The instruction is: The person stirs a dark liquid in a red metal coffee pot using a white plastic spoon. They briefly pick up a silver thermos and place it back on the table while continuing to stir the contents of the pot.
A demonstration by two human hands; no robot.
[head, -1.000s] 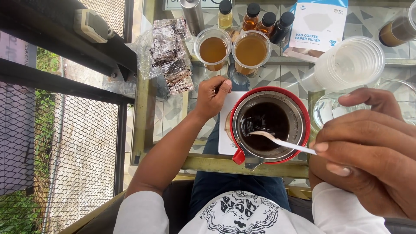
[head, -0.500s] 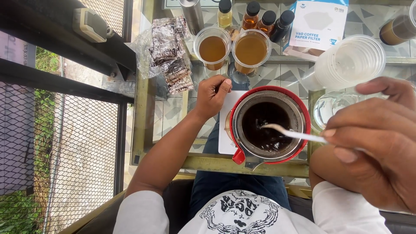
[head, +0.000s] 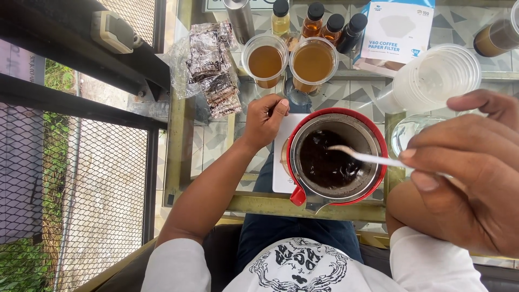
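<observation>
Now | right hand (head: 470,173) pinches a white spoon (head: 367,157) — bowl dipped in dark coffee inside the red dripper (head: 336,157) near the table's (head: 205,146) front edge, handle end hidden by fingers | left hand (head: 266,119) curled against the white scale (head: 282,162) — grip unclear | stacked clear cups (head: 438,81) partly blurred.

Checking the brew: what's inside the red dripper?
Inside the red dripper, a metal filter holds dark wet coffee, with the white spoon tip dipped in from the right hand. Whatever lies beneath is hidden.

Small outdoor coffee stall: syrup bottles (head: 315,16), paper filter box (head: 397,30), stacked plastic cups (head: 438,78), mesh fence (head: 81,189).
</observation>
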